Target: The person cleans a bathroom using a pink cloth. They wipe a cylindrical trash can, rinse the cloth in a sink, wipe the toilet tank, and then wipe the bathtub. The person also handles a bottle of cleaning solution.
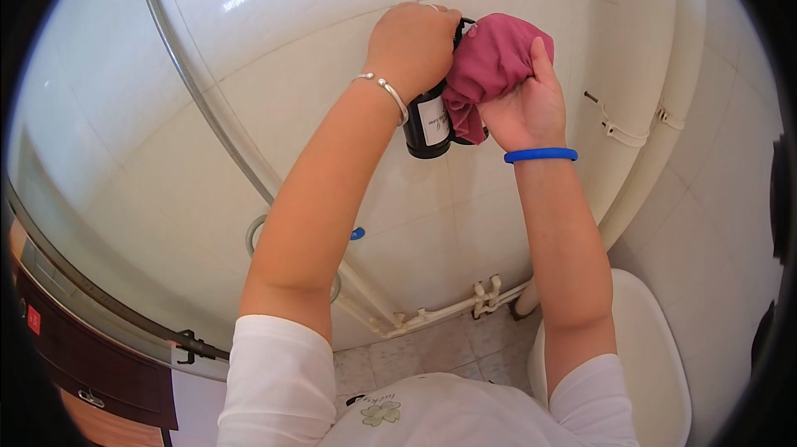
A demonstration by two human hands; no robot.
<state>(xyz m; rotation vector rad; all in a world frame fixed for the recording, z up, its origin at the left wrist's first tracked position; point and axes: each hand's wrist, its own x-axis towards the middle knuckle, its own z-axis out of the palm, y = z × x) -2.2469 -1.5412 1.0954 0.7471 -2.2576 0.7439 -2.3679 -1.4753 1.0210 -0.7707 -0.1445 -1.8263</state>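
Observation:
High against the tiled wall hangs a black cylindrical bottle (429, 142) with a white label that bears writing. My left hand (411, 42) is curled around its upper part, back of the hand towards me, so most of the fingers are hidden. A magenta cloth (501, 58) is bunched in my right hand (529, 108), palm up and thumb against the cloth's right side. The cloth lies right beside the bottle and hangs over a second dark bottle (471, 137), of which little more than the base shows. How the bottles are fixed to the wall is hidden.
A metal shower hose (199, 86) runs down the wall at left. Thick white pipes (641, 73) rise at right, above a white basin or tub (654, 347). Thin pipes with fittings (436, 316) run low along the wall. A dark wooden cabinet (93, 353) stands lower left.

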